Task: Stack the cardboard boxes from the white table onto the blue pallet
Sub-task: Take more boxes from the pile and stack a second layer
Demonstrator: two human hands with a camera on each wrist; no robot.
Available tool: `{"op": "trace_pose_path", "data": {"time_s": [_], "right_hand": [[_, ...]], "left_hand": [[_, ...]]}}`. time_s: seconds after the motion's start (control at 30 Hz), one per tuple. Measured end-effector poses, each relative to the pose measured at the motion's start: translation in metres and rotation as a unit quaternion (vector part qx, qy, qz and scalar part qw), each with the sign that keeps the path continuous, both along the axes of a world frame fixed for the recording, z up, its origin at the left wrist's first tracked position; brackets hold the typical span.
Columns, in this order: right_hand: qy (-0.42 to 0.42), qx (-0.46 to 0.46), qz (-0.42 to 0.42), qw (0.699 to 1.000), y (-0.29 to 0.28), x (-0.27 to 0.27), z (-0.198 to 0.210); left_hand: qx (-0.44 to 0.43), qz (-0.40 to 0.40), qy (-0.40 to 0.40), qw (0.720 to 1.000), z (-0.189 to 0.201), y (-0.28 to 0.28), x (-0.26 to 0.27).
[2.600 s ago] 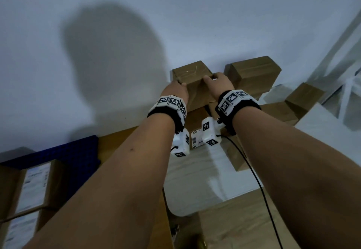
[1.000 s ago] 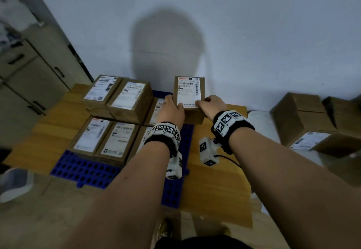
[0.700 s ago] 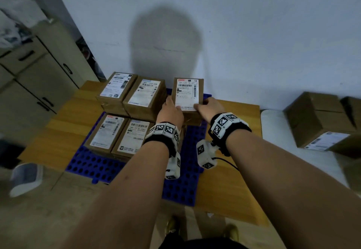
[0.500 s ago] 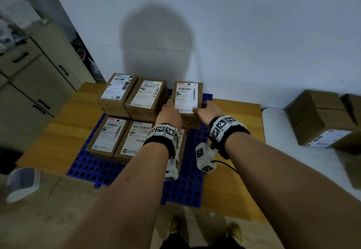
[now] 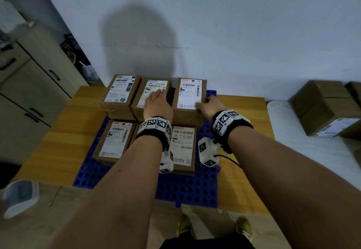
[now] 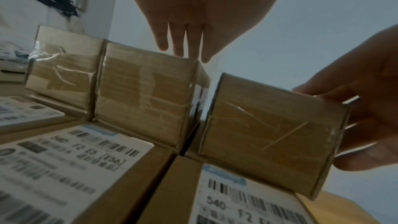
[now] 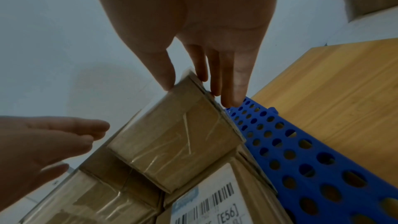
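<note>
Cardboard box (image 5: pixel 190 100) sitting on lower boxes at far right of blue pallet (image 5: pixel 187 190). Right hand (image 5: pixel 210 106) gripping its near right corner; left hand (image 5: pixel 157 105) flat, fingers straight, on neighbouring box (image 5: pixel 151 96).

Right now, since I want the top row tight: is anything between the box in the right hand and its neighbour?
Nothing visible. The gap between the held box and the middle box shows empty; the left hand rests on top of the middle box, not in the gap.
</note>
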State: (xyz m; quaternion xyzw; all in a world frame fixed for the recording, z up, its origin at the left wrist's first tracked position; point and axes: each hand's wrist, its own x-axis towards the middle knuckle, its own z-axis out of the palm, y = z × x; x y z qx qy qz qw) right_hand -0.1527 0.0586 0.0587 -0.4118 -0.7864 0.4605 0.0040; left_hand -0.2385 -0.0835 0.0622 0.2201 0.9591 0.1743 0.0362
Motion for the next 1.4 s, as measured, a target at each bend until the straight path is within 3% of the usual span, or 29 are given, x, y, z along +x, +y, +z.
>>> {"op": "trace_pose_path", "data": {"time_s": [0.1, 0.63, 0.93, 1.2, 1.4], "right_hand": [[-0.002, -0.012, -0.009, 1.0, -0.004, -0.005, 0.0], [-0.021, -0.033, -0.01, 0.999, -0.017, -0.012, 0.006], [-0.034, -0.013, 0.012, 0.999, -0.014, -0.011, 0.005], [-0.046, 0.042, 0.011, 0.998, 0.021, 0.012, 0.015], [-0.065, 0.069, -0.057, 0.994, 0.079, 0.061, 0.012]], "left_hand": [[-0.019, -0.019, -0.022, 0.999, -0.008, -0.004, -0.008], [-0.071, -0.038, 0.017, 0.997, -0.009, -0.003, -0.004], [-0.078, -0.04, -0.023, 0.996, 0.001, 0.004, 0.002], [-0.114, -0.07, 0.024, 0.991, 0.013, 0.031, 0.006], [-0.103, -0.152, 0.028, 0.983, 0.01, 0.093, 0.047]]}}
